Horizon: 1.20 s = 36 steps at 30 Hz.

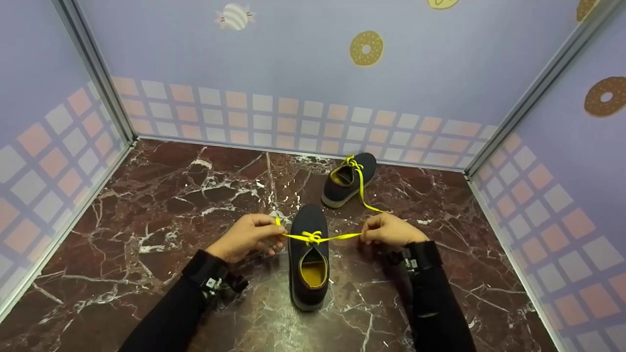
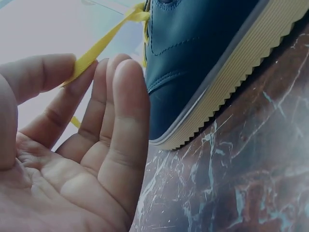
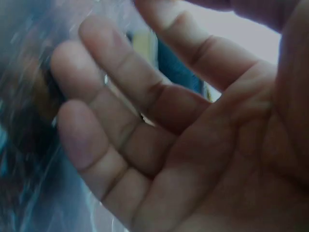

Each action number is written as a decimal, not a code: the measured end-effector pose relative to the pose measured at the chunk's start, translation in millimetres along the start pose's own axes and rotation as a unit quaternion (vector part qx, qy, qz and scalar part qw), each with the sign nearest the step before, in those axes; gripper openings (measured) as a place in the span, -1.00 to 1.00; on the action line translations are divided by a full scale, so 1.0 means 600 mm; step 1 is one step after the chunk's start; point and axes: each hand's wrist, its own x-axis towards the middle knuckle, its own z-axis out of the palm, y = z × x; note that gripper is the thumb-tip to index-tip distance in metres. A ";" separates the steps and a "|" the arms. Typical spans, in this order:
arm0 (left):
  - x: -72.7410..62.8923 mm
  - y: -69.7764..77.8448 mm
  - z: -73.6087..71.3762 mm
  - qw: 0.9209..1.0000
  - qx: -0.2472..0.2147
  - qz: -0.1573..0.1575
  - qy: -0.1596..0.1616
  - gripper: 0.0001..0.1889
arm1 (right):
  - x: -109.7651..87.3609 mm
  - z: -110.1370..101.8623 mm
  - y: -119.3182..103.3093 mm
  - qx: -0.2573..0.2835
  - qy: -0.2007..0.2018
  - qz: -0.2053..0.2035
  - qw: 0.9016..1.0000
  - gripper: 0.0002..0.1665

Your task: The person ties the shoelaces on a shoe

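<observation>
A dark shoe (image 1: 309, 222) with a yellow insole stands upright between the hands, its toe pointing away from me. Its yellow shoelace (image 1: 345, 236) is stretched out to both sides from a small looped knot on top. On the left, my left hand (image 1: 249, 237) pinches one part of the lace between thumb and index finger, its other fingers loosely bent. The left wrist view shows this pinch on the lace (image 2: 99, 48) beside the shoe's ridged sole (image 2: 231, 77). My right hand (image 1: 391, 231) pinches the lace's other side; in the right wrist view its fingertips are cut off.
A second dark shoe (image 1: 349, 181) with yellow laces stands behind, near the back wall (image 1: 303, 58), one lace trailing towards my right hand. The floor surface (image 1: 161, 215) is dark red with white veins. Patterned panels enclose it left, right and behind.
</observation>
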 end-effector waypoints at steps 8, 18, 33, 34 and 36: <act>-0.003 0.004 0.000 0.999 0.020 -0.034 0.029 -0.74 | 0.009 0.014 -0.021 -0.064 0.041 -0.003 0.997 -0.73; -0.002 0.006 0.020 0.978 0.174 0.033 0.112 -0.75 | 0.034 0.068 -0.080 -0.053 0.029 -0.093 0.994 -0.73; 0.010 -0.008 0.074 0.954 0.263 0.135 0.043 -0.86 | 0.049 0.092 -0.087 -0.031 0.060 -0.212 0.975 -0.94; 0.010 -0.008 0.074 0.956 0.258 0.131 0.042 -0.87 | 0.049 0.092 -0.087 -0.032 0.058 -0.214 0.975 -0.94; 0.009 -0.007 0.073 0.959 0.249 0.125 0.040 -0.88 | 0.048 0.092 -0.089 -0.036 0.055 -0.213 0.975 -0.89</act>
